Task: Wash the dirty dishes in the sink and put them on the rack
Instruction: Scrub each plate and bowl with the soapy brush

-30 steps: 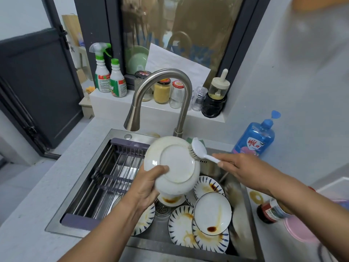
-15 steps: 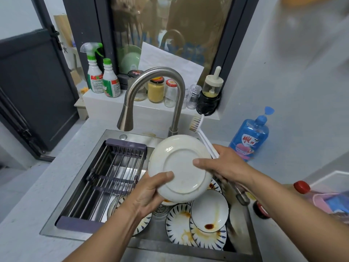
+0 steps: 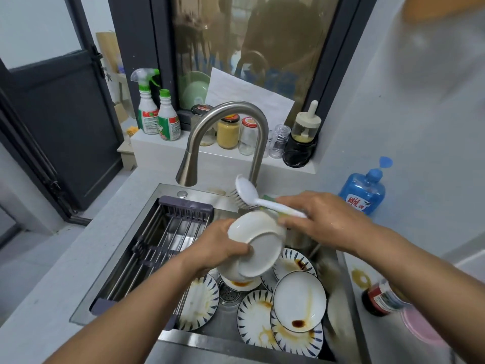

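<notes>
My left hand (image 3: 220,245) grips a white plate (image 3: 258,245) by its left rim, tilted above the sink (image 3: 236,337) with its underside toward me. My right hand (image 3: 320,219) holds a white dish brush (image 3: 252,197) by the handle; the bristles point down just above the plate's upper edge. Several dirty plates lie in the sink below: a white one with a brown sauce spot (image 3: 299,302) and blue-striped ones (image 3: 256,319). The metal drying rack (image 3: 162,245) spans the sink's left half and holds nothing.
The curved steel faucet (image 3: 225,135) arches over the sink's back. A blue soap bottle (image 3: 363,193) stands at the right, a dark sauce bottle (image 3: 381,298) on the right counter. Spray bottles (image 3: 148,106) and jars (image 3: 228,131) line the window ledge.
The plate has tipped and dropped lower over the sink. My right hand has let go of the plate's rim and swung the brush from upright to level, bristles down above the plate.
</notes>
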